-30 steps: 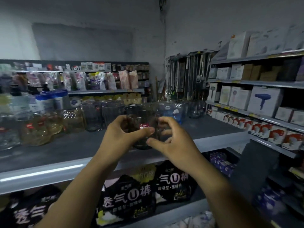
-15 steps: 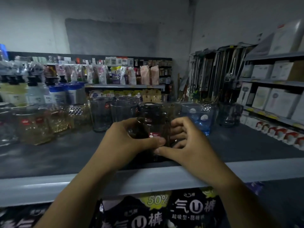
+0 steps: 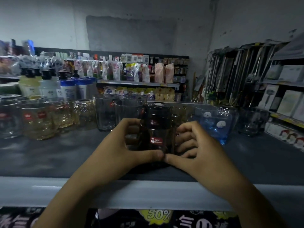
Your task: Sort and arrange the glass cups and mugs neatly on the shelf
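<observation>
A dark smoked glass cup [image 3: 157,132] with a red sticker stands near the front of the dark grey shelf [image 3: 49,157]; a second dark cup seems stacked in it. My left hand [image 3: 121,145] wraps its left side and my right hand [image 3: 195,150] its right side, thumbs meeting in front. Behind stand grey glass tumblers [image 3: 105,114], amber textured glasses [image 3: 39,122], a blue glass [image 3: 215,124] and a dark glass [image 3: 251,122] at the right.
Clear glass mugs [image 3: 8,119] sit at the far left. Bottles with blue caps [image 3: 69,89] stand behind the glasses. Boxed goods [image 3: 289,102] fill the shelves at the right. Black packages [image 3: 158,218] lie under the shelf's pale front edge [image 3: 148,193].
The cup has come down from held above the shelf to resting low near its front edge. My view has moved closer and to the left. Both hands stay around the cup.
</observation>
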A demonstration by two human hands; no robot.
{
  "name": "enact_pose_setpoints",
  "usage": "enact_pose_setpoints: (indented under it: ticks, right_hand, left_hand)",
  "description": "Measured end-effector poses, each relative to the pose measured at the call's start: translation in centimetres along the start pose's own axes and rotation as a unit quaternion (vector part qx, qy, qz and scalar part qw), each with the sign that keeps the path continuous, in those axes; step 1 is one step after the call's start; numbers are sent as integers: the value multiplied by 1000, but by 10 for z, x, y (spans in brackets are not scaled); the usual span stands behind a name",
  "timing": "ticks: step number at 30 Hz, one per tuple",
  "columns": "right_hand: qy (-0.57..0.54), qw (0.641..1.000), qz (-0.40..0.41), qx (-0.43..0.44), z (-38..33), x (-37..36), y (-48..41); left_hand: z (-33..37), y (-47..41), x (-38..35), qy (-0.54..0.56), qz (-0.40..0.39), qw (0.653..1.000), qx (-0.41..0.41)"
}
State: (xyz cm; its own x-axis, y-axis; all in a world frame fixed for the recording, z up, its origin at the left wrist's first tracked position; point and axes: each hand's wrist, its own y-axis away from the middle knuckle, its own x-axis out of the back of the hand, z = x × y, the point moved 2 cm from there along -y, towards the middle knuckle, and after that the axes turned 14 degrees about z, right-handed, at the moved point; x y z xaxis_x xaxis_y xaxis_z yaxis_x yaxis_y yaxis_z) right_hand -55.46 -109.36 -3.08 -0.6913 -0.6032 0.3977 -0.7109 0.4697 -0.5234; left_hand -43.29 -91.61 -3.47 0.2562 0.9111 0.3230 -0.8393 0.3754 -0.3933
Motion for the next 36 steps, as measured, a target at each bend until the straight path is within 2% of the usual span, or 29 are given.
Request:
enact_pose_setpoints:
  ticks: [3, 9, 17, 24, 27, 30, 36]
  right_hand:
    - [6, 1000, -7, -4, 3, 0, 1]
    - [23, 1000, 4, -1, 3, -4, 0]
    - [57, 998, 18, -23, 3, -7, -1]
    - [77, 997, 17, -1, 2, -5, 3]
    - [75, 997, 16, 27, -1, -2, 3]
    - [67, 994, 22, 78, -1, 6, 7]
    - [0, 960, 8, 279, -3, 23, 37]
  left_hand:
    - [-2, 7, 6, -2, -11, 1000, -15]
    - [-6, 5, 8, 25, 42, 999, -10]
    - [-3, 6, 8, 3, 36, 999, -15]
    - [5, 12, 7, -19, 52, 998, -43]
    - [14, 21, 5, -56, 85, 992, -74]
    - [25, 43, 3, -73, 152, 979, -117]
    - [46, 124, -6, -110, 256, 947, -157]
